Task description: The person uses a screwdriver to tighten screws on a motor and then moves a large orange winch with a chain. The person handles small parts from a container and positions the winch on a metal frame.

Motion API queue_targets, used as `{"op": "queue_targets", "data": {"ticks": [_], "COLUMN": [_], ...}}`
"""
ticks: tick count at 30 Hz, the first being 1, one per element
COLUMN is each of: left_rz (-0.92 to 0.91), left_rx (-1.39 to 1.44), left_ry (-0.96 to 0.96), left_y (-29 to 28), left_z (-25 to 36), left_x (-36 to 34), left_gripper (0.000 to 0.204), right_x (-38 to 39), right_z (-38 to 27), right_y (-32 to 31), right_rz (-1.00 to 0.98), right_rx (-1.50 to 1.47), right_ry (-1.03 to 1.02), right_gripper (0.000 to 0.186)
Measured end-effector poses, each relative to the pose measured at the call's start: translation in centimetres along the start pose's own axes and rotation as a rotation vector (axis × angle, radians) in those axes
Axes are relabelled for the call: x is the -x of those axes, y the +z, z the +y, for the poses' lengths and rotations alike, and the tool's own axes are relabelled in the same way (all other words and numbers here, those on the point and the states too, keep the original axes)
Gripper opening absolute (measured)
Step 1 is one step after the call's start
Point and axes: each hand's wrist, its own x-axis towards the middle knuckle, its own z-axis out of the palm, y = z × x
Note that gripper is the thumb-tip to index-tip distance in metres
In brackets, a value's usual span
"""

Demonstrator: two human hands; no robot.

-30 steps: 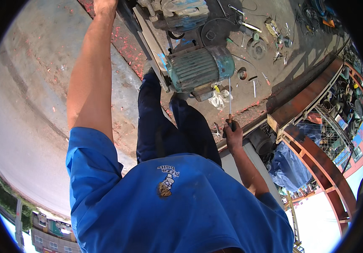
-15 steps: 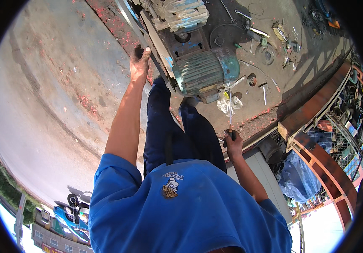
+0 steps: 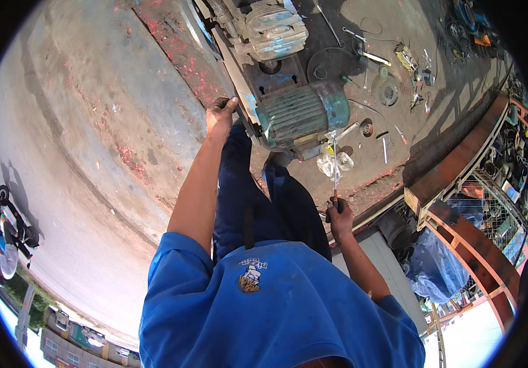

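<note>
My left hand (image 3: 220,116) is closed at the long dark strip (image 3: 227,80), perhaps a belt or guard edge, along the left side of a machine. Its thumb lies at the strip; the curled fingers are partly hidden. My right hand (image 3: 340,219) grips the dark handle of a long screwdriver (image 3: 336,168), whose shaft points away from me toward the motor's lower right corner. Whether the tip touches anything is hard to see. The green finned motor (image 3: 294,116) sits on the machine's base, with a pale metal block (image 3: 276,30) beyond it.
Right of the machine, wrenches (image 3: 375,59), a round plate (image 3: 388,91) and a red-tipped tool (image 3: 401,134) lie on the ground. A clear plastic bag (image 3: 331,164) lies below the motor. Rusty beams (image 3: 454,150) and a blue tarp (image 3: 432,257) stand right. A motorcycle rider (image 3: 9,245) is far left.
My left hand has moved right and slightly nearer to me, its fingers closing at the strip. The right hand has dropped slightly with the screwdriver. The motorcycle has shifted left in view.
</note>
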Motion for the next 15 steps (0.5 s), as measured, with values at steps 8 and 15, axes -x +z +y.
{"op": "queue_targets", "data": {"ticks": [8, 15], "left_rz": [-0.016, -0.081], "left_rx": [0.128, 0.574], "left_ry": [0.063, 0.034], "left_y": [0.9, -1.0], "left_z": [-0.1, 3.1], "left_x": [-1.9, -3.4], "left_gripper": [0.034, 0.030], "right_x": [-1.4, -0.7], "right_z": [0.6, 0.9], "right_y": [2.0, 2.2], "right_rz": [-0.005, -0.027], "right_rx": [0.024, 0.012], "right_ry": [-0.044, 0.002], "right_gripper": [0.026, 0.025]}}
